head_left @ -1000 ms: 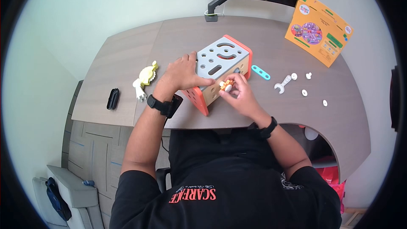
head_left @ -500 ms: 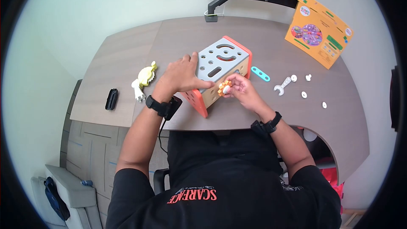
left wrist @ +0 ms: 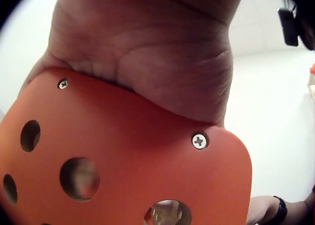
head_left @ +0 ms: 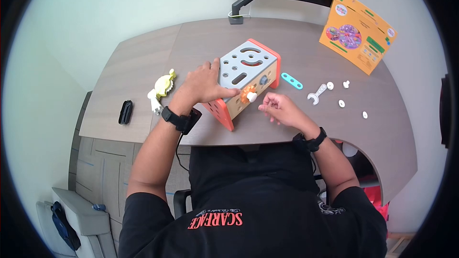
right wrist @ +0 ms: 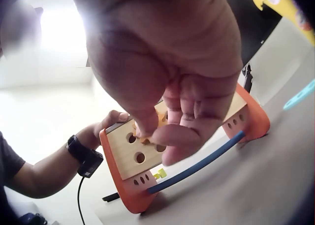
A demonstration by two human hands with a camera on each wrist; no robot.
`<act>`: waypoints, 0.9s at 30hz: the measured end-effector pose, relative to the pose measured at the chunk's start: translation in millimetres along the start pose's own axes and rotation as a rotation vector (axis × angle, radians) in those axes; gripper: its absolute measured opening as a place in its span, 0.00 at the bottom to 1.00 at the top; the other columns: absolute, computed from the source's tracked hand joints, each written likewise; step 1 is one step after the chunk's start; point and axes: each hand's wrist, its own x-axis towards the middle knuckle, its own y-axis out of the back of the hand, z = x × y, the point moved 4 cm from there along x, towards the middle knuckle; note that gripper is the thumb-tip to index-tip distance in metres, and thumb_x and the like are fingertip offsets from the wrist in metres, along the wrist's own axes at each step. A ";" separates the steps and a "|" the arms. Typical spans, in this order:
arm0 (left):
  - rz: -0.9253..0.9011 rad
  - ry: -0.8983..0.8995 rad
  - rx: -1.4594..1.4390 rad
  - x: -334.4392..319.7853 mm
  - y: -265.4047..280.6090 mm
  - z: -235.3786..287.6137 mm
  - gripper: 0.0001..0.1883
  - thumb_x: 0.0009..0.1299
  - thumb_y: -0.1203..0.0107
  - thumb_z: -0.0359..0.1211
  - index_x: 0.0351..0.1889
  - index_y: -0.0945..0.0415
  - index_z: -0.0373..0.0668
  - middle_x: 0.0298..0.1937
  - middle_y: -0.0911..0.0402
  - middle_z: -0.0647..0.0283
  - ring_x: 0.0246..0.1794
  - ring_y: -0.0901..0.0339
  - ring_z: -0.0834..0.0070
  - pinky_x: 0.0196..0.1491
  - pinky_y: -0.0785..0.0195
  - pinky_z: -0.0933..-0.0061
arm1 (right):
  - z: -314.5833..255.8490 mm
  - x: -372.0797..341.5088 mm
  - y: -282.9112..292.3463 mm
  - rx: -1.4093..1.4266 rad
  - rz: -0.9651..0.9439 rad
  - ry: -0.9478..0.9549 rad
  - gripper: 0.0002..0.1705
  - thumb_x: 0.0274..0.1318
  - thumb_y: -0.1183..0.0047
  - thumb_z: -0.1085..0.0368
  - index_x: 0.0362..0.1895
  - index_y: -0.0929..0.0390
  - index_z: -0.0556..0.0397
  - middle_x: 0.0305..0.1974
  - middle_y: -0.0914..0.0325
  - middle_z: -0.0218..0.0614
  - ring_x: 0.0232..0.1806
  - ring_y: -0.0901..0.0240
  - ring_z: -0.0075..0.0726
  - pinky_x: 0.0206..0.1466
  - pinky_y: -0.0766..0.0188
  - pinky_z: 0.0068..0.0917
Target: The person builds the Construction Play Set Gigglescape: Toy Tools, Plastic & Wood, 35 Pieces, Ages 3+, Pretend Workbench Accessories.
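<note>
A toy workbench (head_left: 262, 72) with a grey top full of holes, wooden sides and orange-red end panels (left wrist: 123, 131) stands in the middle of the desk. My left hand (head_left: 203, 85) rests on its near left end, palm heel on the panel's top edge and thumb stretched toward the near side. On that side sits an orange gear (head_left: 245, 92) with a white bolt (head_left: 252, 97) at its centre. A blue-grey bolt head (head_left: 264, 80) shows farther along. My right hand (head_left: 282, 109) is just right of the gear, fingers loosely bent and holding nothing.
Right of the workbench lie a turquoise strip (head_left: 292, 81), a white toy wrench (head_left: 317, 94) and several small white pieces. An orange-yellow box (head_left: 358, 31) stands at the back right. To the left are a yellow-and-white toy (head_left: 163, 87) and a black case (head_left: 125, 112).
My right hand has let go of the gear with its white bolt and drawn back to the right. The gear now stays on the workbench's side. My left hand keeps its place.
</note>
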 end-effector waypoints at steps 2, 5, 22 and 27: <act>0.005 -0.001 -0.014 0.3 -0.1 -0.2 0.72 0.52 0.40 0.79 0.78 0.41 0.25 0.60 0.21 0.36 0.61 0.18 0.45 0.61 0.22 0.50 | 5.3 -7.8 4.7 -0.194 -0.036 0.040 0.18 0.71 0.37 0.53 0.40 0.24 0.55 0.30 0.19 0.32 0.28 0.22 0.28 0.29 0.28 0.28; 0.031 -0.007 -0.009 -3.2 0.6 0.8 0.71 0.54 0.43 0.80 0.79 0.40 0.27 0.59 0.19 0.36 0.62 0.19 0.45 0.61 0.23 0.50 | 22.7 -21.1 13.3 -0.534 -0.163 -0.001 0.23 0.66 0.34 0.47 0.40 0.23 0.54 0.31 0.19 0.39 0.32 0.22 0.39 0.36 0.27 0.38; 0.516 -0.107 -0.327 -48.3 -4.8 2.6 0.52 0.62 0.32 0.66 0.73 0.30 0.36 0.68 0.28 0.42 0.68 0.31 0.44 0.66 0.31 0.46 | 81.0 -57.1 78.3 -0.417 -0.074 -0.358 0.29 0.60 0.31 0.40 0.37 0.23 0.53 0.34 0.20 0.43 0.38 0.22 0.44 0.42 0.27 0.41; 0.501 -0.104 -0.360 -63.0 -19.8 0.5 0.58 0.53 0.25 0.61 0.76 0.36 0.38 0.74 0.38 0.41 0.73 0.40 0.41 0.70 0.36 0.41 | 101.4 -76.8 194.7 -0.761 0.486 -0.424 0.28 0.58 0.29 0.42 0.41 0.20 0.56 0.41 0.15 0.49 0.45 0.18 0.55 0.47 0.24 0.49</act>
